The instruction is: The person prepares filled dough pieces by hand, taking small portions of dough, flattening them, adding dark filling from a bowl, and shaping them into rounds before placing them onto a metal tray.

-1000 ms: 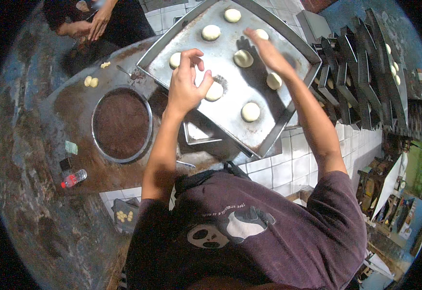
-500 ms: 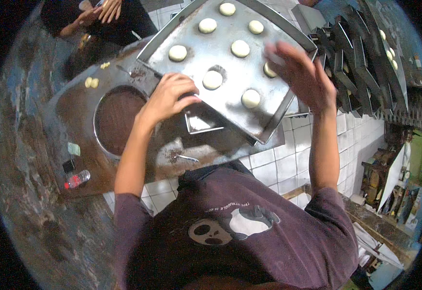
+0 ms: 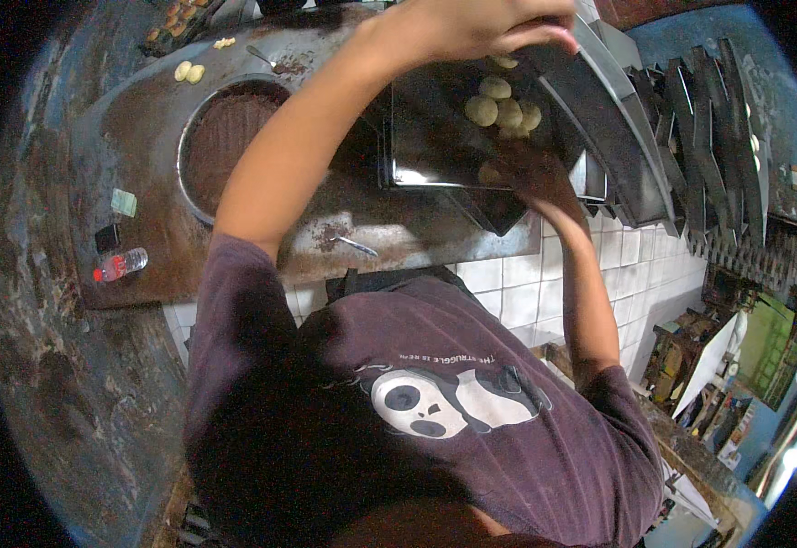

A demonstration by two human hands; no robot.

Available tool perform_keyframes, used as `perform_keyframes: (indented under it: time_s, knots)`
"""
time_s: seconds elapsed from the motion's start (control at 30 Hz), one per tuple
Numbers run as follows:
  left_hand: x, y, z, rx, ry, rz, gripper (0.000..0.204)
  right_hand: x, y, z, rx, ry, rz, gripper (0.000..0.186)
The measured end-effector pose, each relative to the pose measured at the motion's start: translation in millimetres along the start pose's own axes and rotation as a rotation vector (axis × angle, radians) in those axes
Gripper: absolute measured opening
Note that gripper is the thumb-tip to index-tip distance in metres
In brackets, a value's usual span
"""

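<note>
My left hand (image 3: 499, 27) reaches up across the table, its fingers curled at the upper edge of a tilted metal baking tray (image 3: 604, 119). Below that, pale dough balls (image 3: 499, 108) sit clustered on a dark, shaded metal tray (image 3: 426, 175). My right hand (image 3: 535, 173) is in shadow beside the cluster, near another dough ball (image 3: 490, 172); its fingers are too dark to make out. To the left stands a round pan (image 3: 182, 155) of dark brown crumbly filling, partly hidden behind my left forearm.
Several dark trays stand in a rack (image 3: 700, 137) at the right. On the table are a spoon (image 3: 355, 245), another spoon (image 3: 262, 58), small dough pieces (image 3: 188, 71) and a clear bottle with a red cap (image 3: 121, 265). Browned buns (image 3: 179, 20) lie at the far left.
The tray with spaced-out dough balls has been tilted up toward the right. My left hand has moved up and right; my right hand has lowered beside the clustered balls. The other person's hands are out of view.
</note>
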State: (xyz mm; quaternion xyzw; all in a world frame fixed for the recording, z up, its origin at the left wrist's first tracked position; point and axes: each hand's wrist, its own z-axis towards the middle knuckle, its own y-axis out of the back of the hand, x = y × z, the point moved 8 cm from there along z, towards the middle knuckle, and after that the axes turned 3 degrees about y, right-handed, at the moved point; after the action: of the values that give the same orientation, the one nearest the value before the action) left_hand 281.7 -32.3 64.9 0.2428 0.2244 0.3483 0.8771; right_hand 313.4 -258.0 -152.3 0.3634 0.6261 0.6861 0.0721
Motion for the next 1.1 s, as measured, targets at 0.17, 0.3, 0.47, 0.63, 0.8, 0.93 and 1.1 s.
perform_keyframes:
  time_s: [0.17, 0.3, 0.47, 0.63, 0.8, 0.93, 1.1]
  knots:
    - [3.0, -1.3, 7.3, 0.021, 0.053, -0.028, 0.024, 13.7, -1.8, 64.5, -0.168, 0.150, -0.037, 0.040]
    - [-3.6, -4.2, -2.4, 0.006, 0.030, -0.026, 0.024, 1.5, -47.5, 102.3, -0.026, 0.346, -0.600, 0.037]
    - [0.5, -30.1, -36.9, 0.164, 0.090, 0.058, 0.026, -18.2, -55.4, 126.4, 0.201, 0.162, -0.087, 0.037]
    - [5.9, -53.5, -106.7, 0.315, 0.162, 0.031, 0.027, 118.6, -100.7, 32.6, 0.494, -0.016, 1.371, 0.041]
    - [13.7, -61.9, -158.0, 0.420, 0.290, -0.138, 0.023, 200.4, -90.0, -32.8, 0.464, -0.055, 1.702, 0.044]
    - [10.4, -16.9, -177.4, 0.011, 0.953, -1.097, 0.053, 197.7, 6.8, -13.3, -0.045, 0.006, 1.495, 0.037]
    - [-25.4, 67.1, -181.8, -0.369, 1.102, -1.074, 0.049, 259.1, 40.4, 35.6, -0.451, -0.051, 1.119, 0.022]
